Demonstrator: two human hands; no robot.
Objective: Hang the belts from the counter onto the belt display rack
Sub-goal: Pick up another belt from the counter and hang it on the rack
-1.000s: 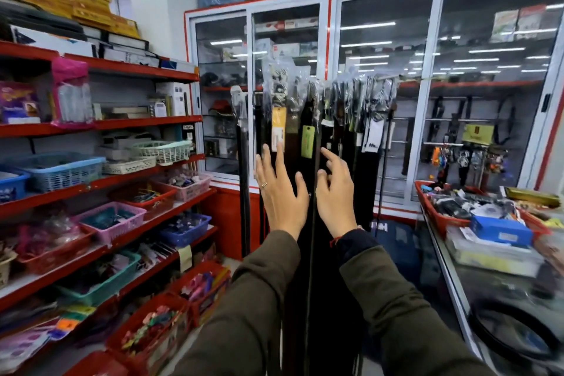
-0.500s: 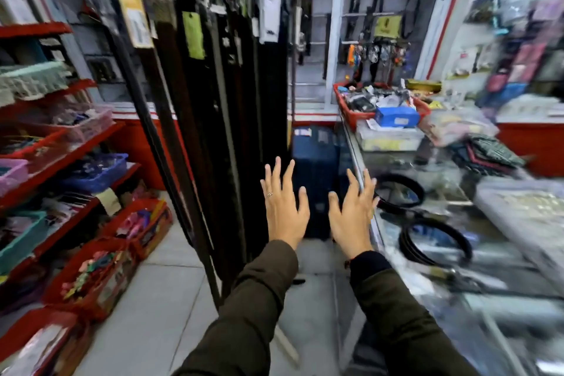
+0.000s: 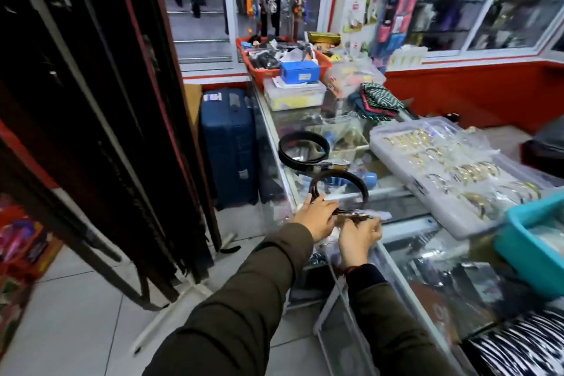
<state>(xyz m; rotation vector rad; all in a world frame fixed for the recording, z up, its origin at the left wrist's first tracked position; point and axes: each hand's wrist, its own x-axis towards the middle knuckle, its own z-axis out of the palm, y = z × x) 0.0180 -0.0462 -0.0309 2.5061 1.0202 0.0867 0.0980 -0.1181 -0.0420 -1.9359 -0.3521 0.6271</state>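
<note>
Head view: left hand and right hand both grip the near coiled belt on the glass counter, a second coiled belt waits behind, and the belt display rack already hangs full of belts.

Head camera, looking forward and down from standing height

One wide-angle view only, so nothing is shared with another; it faces along the glass table that runs up the right half, with hanging belts close at the left edge; both sleeves reach in from the bottom; straight lines bow towards the frame borders.
</note>
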